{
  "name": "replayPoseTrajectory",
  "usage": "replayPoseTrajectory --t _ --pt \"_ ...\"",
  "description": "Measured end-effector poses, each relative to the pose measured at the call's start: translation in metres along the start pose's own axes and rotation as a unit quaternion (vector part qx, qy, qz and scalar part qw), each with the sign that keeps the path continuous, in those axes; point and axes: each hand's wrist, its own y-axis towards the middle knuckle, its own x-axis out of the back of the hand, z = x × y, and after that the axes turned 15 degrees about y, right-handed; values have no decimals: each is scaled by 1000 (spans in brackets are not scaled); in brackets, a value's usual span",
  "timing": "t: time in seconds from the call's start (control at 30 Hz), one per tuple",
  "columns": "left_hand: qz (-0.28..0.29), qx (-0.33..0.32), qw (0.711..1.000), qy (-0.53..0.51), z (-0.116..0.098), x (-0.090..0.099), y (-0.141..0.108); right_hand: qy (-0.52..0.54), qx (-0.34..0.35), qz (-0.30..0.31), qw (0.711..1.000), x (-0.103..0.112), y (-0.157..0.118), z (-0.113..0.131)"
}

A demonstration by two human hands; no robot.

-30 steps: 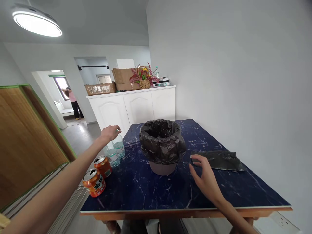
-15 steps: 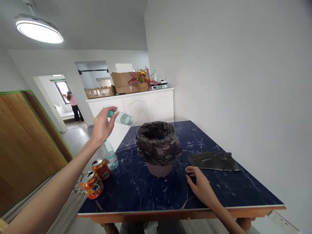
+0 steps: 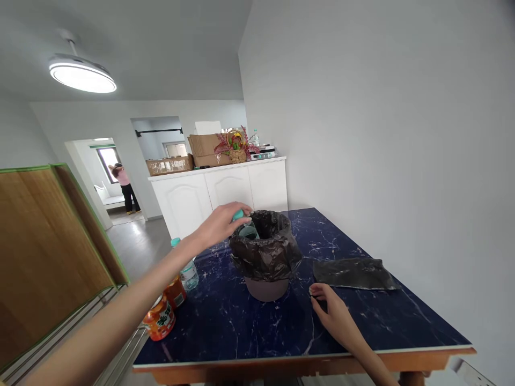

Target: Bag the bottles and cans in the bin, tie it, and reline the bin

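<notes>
- Head view: the left hand [image 3: 225, 221] has its grip closed around the top of a clear plastic bottle with a teal cap [image 3: 250, 231], thumb and fingers about the cap end.
- That bottle slants, cap uppermost, at the left side of the mouth of a round mauve-grey bin [image 3: 266, 291]; how deep its lower end reaches cannot be told.
- A crinkled black plastic liner [image 3: 267, 258] fills the bin and folds out over its rim, hanging down the outside.
- The right hand [image 3: 330, 312] has a loose grip, fingers curled and thumb spread apart from them, right of the bin; whether it touches the surface below is unclear.
- Just beyond this hand, a flat, folded strip of black plastic [image 3: 356, 272] lies on the dark blue, marble-patterned counter [image 3: 225, 335].
- At the counter's left side, a second clear bottle with a teal cap [image 3: 189, 276] stands upright, partly behind the left forearm.
- Near it are two orange drink cans, the nearer one [image 3: 164, 320] and the farther one [image 3: 176, 293], both partly covered by the same forearm.
- Behind the counter, a white cabinet [image 3: 229, 188] carries cardboard boxes [image 3: 207, 150] and a wicker basket of flowers [image 3: 237, 156].
</notes>
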Motion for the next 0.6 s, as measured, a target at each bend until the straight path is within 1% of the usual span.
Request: replayPoseTrajectory --t 0.1,0.17,0.23,0.3,0.37,0.43,0.53,0.6 --pt "65 0 998 -10 10 -22 7 -1 1 7 1000 0 0 -1" --pt "117 -2 993 -18 15 -32 14 -4 4 8 1000 0 0 0" --pt "162 -8 986 -26 18 -38 22 -8 7 8 1000 0 0 1" --pt "190 -16 981 -31 19 -40 28 -10 8 8 1000 1 0 3" --pt "197 -16 980 -33 20 -38 30 -10 7 9 1000 2 -1 3" --pt "177 2 984 -31 20 -36 27 -9 6 11 1000 2 -1 4" --pt "130 47 990 -28 22 -34 15 -5 2 13 1000 3 -2 4" --pt "121 90 988 -45 22 -38 5 -2 0 13 1000 4 -2 4"
